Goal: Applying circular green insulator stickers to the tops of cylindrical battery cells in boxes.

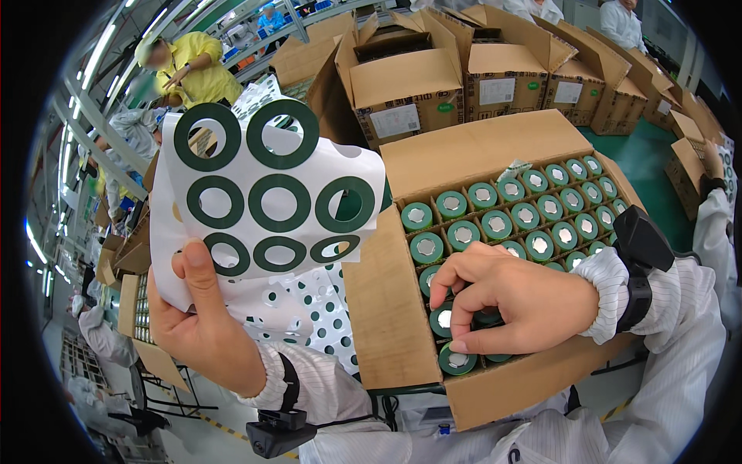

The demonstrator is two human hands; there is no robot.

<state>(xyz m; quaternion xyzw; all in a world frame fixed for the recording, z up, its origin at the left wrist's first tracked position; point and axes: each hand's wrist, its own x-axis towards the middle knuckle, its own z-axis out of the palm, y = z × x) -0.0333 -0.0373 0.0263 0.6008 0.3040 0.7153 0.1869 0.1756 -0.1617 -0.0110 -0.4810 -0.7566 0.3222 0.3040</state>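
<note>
Sticker sheet [263,193], white with green rings, held up at upper left of the frame by left hand [202,325], thumb pressed on its lower edge, fingers closed behind it. Right hand [514,301] at centre right, over open cardboard box [386,309], fingers [452,290] curled and pinching at one of the green-topped cylinders [502,216] packed in rows. More cardboard boxes [464,69] stacked along upper frame. Person in yellow [189,69] at far upper left.
</note>
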